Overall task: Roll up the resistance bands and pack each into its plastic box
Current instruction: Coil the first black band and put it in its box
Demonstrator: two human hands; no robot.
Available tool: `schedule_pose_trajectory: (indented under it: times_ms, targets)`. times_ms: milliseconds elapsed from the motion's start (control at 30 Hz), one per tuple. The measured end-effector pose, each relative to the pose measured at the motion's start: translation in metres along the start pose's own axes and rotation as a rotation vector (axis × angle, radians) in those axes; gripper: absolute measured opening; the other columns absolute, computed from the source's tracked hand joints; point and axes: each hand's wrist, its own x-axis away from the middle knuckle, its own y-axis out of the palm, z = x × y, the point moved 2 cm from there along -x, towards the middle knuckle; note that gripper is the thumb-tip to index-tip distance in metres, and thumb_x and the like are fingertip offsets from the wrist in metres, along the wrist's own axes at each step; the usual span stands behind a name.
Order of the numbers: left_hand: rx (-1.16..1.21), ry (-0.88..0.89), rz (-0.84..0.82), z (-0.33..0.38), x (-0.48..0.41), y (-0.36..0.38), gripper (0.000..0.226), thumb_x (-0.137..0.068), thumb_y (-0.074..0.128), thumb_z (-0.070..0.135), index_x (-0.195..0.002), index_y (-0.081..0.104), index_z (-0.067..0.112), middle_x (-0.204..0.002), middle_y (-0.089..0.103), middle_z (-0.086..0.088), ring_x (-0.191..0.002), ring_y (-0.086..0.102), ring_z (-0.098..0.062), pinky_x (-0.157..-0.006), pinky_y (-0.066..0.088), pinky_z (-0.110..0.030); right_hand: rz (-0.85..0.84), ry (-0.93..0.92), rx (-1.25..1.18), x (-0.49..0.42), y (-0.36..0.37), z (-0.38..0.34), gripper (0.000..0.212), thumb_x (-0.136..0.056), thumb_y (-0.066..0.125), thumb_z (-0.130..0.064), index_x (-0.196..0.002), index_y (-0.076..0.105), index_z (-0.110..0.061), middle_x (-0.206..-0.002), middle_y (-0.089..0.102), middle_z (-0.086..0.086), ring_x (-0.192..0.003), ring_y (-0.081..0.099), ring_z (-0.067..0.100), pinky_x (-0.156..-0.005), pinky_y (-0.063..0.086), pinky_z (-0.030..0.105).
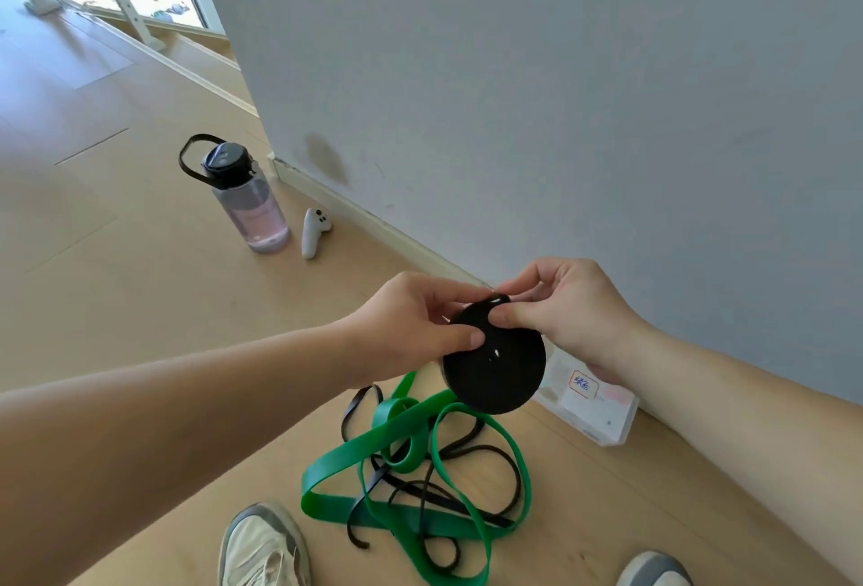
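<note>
Both hands up in the air, left hand and right hand pinching the top edge of the rolled black band with curled fingers, loose green band tangled on the floor below, plastic box against the wall.

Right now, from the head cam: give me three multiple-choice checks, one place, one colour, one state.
1. The plastic box sits: A) on the floor by the wall B) on a shelf C) on a shoe.
2. The rolled band is: A) green B) black C) red.
3. The green bands are: A) boxed B) held C) loose on the floor.
Key: 1A, it lies at the wall's foot; 2B, a black coil pinched between the left hand and the right hand; 3C, they sprawl tangled on the floor.
</note>
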Motion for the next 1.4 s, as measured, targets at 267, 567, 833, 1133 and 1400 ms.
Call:
schedule_pose_trajectory:
  times_ms: [267, 567, 833, 1133, 1400]
  targets:
    - [0.065, -0.201, 0.173, -0.104, -0.06, 0.011, 0.033, -0.089, 0.078, 0.012, -0.109, 0.075, 0.038, -0.091, 0.081, 0.006, -0.086, 0.078, -0.014, -0.082, 0.064, -0.031, -0.145, 0.1, 0.123, -0.091, 0.047, 0.065, 0.012, -0.084, 0.085, -0.024, -0.083, 0.074, -0.019, -0.093, 0.078, 0.004, -0.092, 0.074, 0.023, -0.084, 0.062, 0.039]
    - [0.202, -0.337, 0.444, -0.216, -0.106, 0.041, 0.039, -0.086, 0.077, 0.021, -0.122, 0.074, 0.035, -0.09, 0.079, 0.012, -0.086, 0.077, -0.011, -0.088, 0.064, -0.04, -0.162, -0.066, 0.794, -0.158, 0.088, 0.15, 0.042, -0.093, 0.072, -0.036, -0.134, 0.063, -0.032, -0.163, 0.036, 0.001, -0.151, 0.033, 0.024, -0.119, 0.032, 0.035]
    - [0.221, -0.354, 0.466, -0.241, -0.128, 0.057, 0.041, -0.086, 0.076, 0.025, -0.125, 0.072, 0.036, -0.096, 0.079, 0.017, -0.089, 0.076, -0.004, -0.088, 0.064, -0.037, -0.222, -0.112, 1.063, -0.183, 0.093, 0.187, 0.07, -0.095, 0.062, -0.055, -0.156, 0.03, -0.047, -0.174, 0.008, 0.002, -0.16, 0.004, 0.026, -0.129, 0.009, 0.046]
    - [0.322, -0.376, 0.567, -0.238, -0.121, 0.048, 0.039, -0.09, 0.08, 0.015, -0.125, 0.074, 0.029, -0.09, 0.08, 0.013, -0.082, 0.076, -0.003, -0.079, 0.064, -0.026, -0.106, -0.218, 0.964, -0.189, 0.087, 0.195, 0.069, -0.096, 0.069, -0.036, -0.157, 0.037, -0.034, -0.167, 0.033, 0.008, -0.154, 0.03, 0.032, -0.123, 0.03, 0.044]
    - [0.178, -0.127, 0.638, -0.206, -0.146, 0.011, 0.037, -0.087, 0.08, 0.009, -0.118, 0.076, 0.029, -0.097, 0.076, 0.022, -0.082, 0.069, 0.011, -0.08, 0.056, -0.008, 0.128, -0.254, 0.655, -0.171, 0.054, 0.181, 0.026, -0.098, 0.064, -0.024, -0.124, 0.06, -0.024, -0.118, 0.072, -0.003, -0.103, 0.068, 0.027, -0.083, 0.059, 0.043]
